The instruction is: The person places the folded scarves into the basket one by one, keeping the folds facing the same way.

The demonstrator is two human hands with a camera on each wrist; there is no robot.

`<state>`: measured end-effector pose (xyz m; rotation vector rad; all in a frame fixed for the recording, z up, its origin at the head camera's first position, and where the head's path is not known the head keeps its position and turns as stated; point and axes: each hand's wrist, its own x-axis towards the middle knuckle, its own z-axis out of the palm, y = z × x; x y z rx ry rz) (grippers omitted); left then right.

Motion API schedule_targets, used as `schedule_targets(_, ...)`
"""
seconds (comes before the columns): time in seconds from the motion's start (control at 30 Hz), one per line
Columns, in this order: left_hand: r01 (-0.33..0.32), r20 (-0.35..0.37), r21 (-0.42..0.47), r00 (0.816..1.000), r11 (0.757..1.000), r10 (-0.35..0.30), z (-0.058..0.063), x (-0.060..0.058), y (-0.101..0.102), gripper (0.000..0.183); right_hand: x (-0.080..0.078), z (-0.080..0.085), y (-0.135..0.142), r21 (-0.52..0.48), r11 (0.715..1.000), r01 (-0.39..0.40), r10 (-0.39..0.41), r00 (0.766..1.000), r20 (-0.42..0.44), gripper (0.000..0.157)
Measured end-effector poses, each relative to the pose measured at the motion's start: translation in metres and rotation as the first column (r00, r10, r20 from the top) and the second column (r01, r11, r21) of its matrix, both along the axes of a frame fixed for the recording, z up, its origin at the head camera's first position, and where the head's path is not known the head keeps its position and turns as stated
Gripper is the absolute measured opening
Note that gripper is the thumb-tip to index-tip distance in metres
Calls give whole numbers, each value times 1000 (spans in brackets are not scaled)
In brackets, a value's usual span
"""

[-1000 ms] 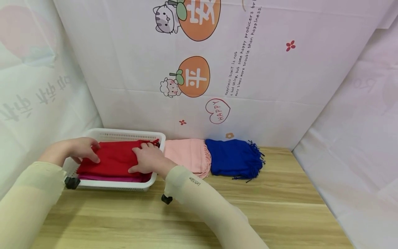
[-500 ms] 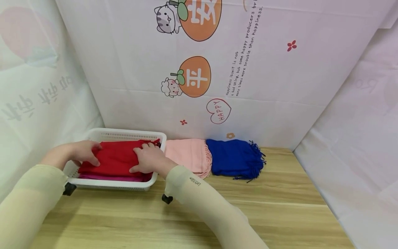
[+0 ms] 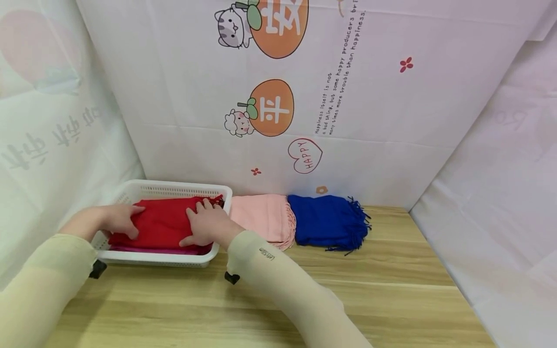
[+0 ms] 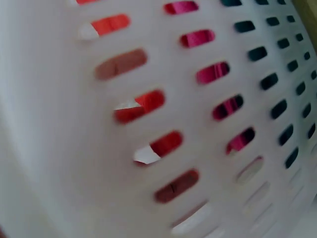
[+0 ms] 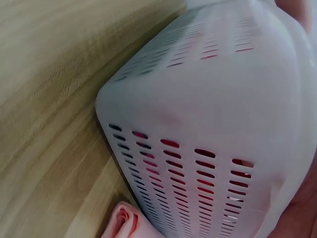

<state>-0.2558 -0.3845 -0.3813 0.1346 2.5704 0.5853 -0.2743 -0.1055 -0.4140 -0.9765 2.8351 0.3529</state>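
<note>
A folded red scarf with a fringed right end lies in a white plastic basket, on top of a magenta folded cloth. My left hand rests on the scarf's left end, thumb toward me. On the right end lies my right hand, its fingers spread across the cloth. In the left wrist view, red and magenta fabric shows through the slots of the basket wall. The right wrist view shows the basket's outer corner from low down, with most of the hand out of sight.
Right of the basket, a folded pink fringed scarf lies against the back wall, with a folded blue fringed scarf beside it. The wooden table meets printed white cloth walls at the back and sides.
My left hand has shifted slightly on the red scarf, its thumb a little nearer the front. The right hand stays almost in place, and the basket and other scarves have not moved.
</note>
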Motion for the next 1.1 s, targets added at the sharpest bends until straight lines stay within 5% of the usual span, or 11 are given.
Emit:
schedule_targets(0.33, -67, 119, 1, 991, 998, 67, -9, -3, 5, 114, 7, 0, -10, 212, 976, 47, -44, 999, -16, 109)
schedule_targets(0.6, -17, 96, -54, 995, 998, 22, -18, -1, 9, 113, 10, -4, -18, 281, 957, 73, -81, 997, 17, 106)
schedule_targets(1.1, -23, 10, -87, 1000, 996, 24, -37, 1, 11, 104, 20, -6, -25, 339, 927, 159, -151, 987, -50, 106)
